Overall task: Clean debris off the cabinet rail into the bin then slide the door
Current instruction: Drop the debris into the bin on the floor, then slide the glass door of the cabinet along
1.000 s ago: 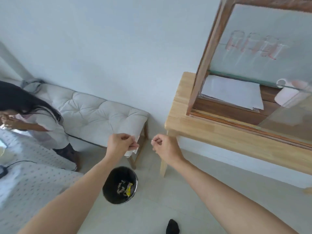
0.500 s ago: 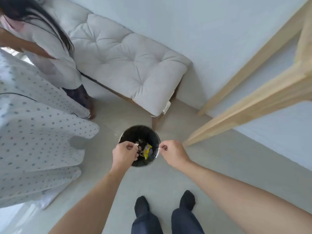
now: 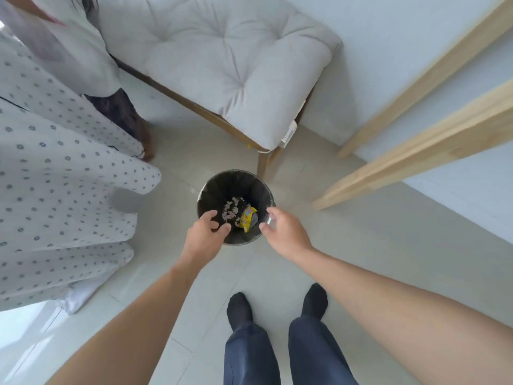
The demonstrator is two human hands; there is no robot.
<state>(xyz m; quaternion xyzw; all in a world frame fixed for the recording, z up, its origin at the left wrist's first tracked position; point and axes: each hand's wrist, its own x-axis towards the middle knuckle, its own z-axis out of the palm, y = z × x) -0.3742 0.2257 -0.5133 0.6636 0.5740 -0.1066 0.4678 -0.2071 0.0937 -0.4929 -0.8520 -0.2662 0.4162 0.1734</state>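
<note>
Both your hands hover over the round black bin (image 3: 236,190) on the floor, left hand (image 3: 204,234) and right hand (image 3: 286,232) with fingers spread, released and empty. Pale debris (image 3: 231,211) lies inside; sliding the door remains.

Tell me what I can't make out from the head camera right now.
- Cabinet rail and door: outside the head view.
- Bin near rim: covered by the left hand and right hand.
- Scraps in the bin: too small to identify.
- Right hand's palm: faces away, so any remaining debris is hidden.
</note>
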